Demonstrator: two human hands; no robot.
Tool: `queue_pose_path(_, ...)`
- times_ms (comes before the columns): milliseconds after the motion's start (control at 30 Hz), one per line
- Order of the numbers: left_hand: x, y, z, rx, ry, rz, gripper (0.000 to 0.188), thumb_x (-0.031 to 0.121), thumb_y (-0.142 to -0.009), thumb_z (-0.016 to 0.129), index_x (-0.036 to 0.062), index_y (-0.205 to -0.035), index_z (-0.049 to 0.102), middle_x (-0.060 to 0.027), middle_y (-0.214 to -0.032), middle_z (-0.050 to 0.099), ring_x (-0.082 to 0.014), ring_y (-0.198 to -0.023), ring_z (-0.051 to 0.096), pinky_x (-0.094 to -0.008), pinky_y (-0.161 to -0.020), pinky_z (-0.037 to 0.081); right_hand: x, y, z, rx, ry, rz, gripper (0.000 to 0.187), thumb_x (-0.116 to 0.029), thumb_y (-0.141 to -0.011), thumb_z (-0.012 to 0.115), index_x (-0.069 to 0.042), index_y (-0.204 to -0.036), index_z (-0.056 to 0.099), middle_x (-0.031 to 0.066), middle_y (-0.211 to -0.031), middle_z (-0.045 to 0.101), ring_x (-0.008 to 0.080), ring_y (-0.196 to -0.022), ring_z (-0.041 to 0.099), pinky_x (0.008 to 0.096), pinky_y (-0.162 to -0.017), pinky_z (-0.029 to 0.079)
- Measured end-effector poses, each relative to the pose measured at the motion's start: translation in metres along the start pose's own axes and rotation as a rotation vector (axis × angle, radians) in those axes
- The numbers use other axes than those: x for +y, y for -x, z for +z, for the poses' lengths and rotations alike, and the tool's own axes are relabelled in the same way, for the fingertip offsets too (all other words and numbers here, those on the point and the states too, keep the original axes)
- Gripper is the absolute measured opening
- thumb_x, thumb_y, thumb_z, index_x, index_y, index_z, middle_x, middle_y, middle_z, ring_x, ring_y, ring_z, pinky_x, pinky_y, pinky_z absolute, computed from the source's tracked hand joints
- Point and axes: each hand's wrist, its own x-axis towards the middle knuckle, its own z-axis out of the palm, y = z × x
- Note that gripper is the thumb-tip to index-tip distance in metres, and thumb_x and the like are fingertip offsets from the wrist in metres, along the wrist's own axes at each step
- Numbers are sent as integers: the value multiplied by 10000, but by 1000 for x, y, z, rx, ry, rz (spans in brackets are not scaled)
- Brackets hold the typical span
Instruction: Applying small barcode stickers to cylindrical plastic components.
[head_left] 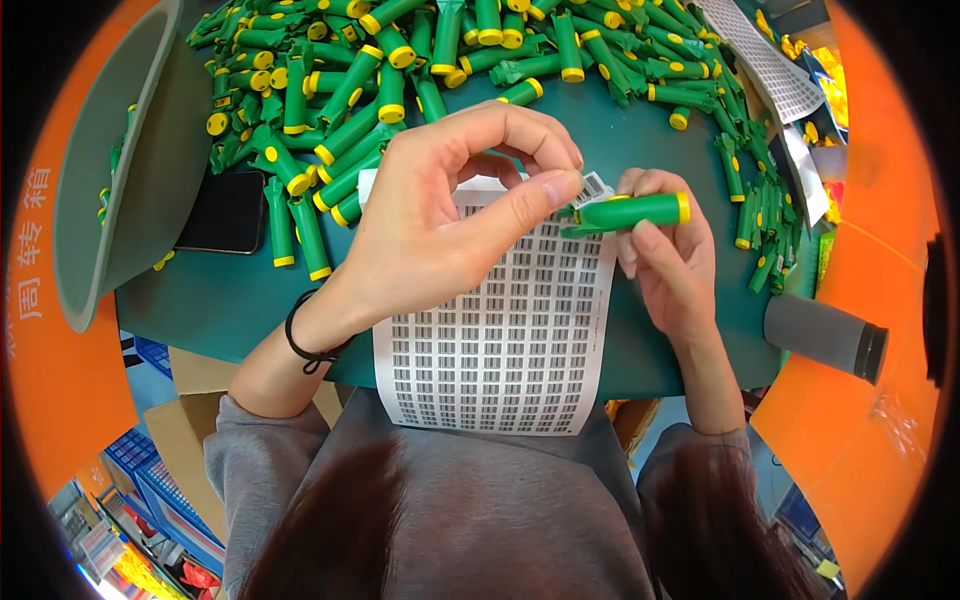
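My right hand [672, 250] grips a green plastic flashlight-shaped tube [635, 212] with a yellow end cap, held level above the table. Thumb and index finger of my left hand [455, 205] are pinched on a small white barcode label [592, 190], which sits right by the tube's left end. Whether the label touches the tube, I cannot tell. Below both hands lies a white sheet of barcode labels [490, 350], printed in rows, its near edge hanging over the table's front edge toward my lap. The left hand covers part of the sheet's far end.
A big pile of similar green tubes [350, 90] covers the far side of the green table [330, 345]. At the left are a grey-green tub [140, 170] and a black phone [225, 212]. A grey cylinder [815, 335] lies at the right, near orange bins [860, 420]. Another label sheet [765, 60] lies far right.
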Motion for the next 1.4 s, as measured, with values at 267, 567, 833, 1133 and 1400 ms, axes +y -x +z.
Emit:
queue_pose_path(267, 1, 2, -4, -21, -97, 10, 84, 35, -922, 671, -14, -986, 647, -107, -1097, 622, -125, -983, 594, -278, -889, 477, 1, 1, 24, 133, 26, 31, 349, -21, -953, 593, 19, -1282, 485, 142, -1214, 546, 133, -832, 606, 253, -732, 545)
queue_pose_path(567, 8, 7, -3, -102, -314, 41, 57, 4, -870, 691, 1, -922, 668, -86, -1019, 676, -123, -867, 631, -266, -807, 512, 13, 6, 21, 11, 436, -196, 379, 135, -824, 706, 89, -1187, 608, 141, -1169, 635, 185, -1020, 667, 293, -874, 590)
queue_pose_path(833, 5, 11, -1, -129, -374, 38, 74, -2, -842, 694, 6, -913, 675, -106, -1009, 683, -177, -899, 652, -296, -806, 526, 10, 9, 26, 8, 505, -125, 406, 127, -806, 732, 90, -1194, 619, 142, -1181, 634, 179, -1031, 656, 287, -880, 585)
queue_pose_path(1133, 4, 12, 0, -139, -416, 10, 71, -10, -832, 688, -1, -900, 670, -111, -997, 679, -182, -872, 666, -294, -804, 539, 14, 9, 22, -65, 541, -223, 389, 113, -809, 746, 80, -1179, 631, 152, -1173, 642, 197, -1043, 671, 305, -903, 604)
queue_pose_path(1400, 0, 9, 1, -138, -380, -35, 90, 36, -842, 732, 0, -898, 670, -88, -973, 683, -154, -844, 670, -283, -803, 541, 12, 10, 22, -51, 531, -184, 389, 117, -807, 743, 79, -1178, 635, 153, -1170, 644, 203, -1060, 666, 311, -925, 599)
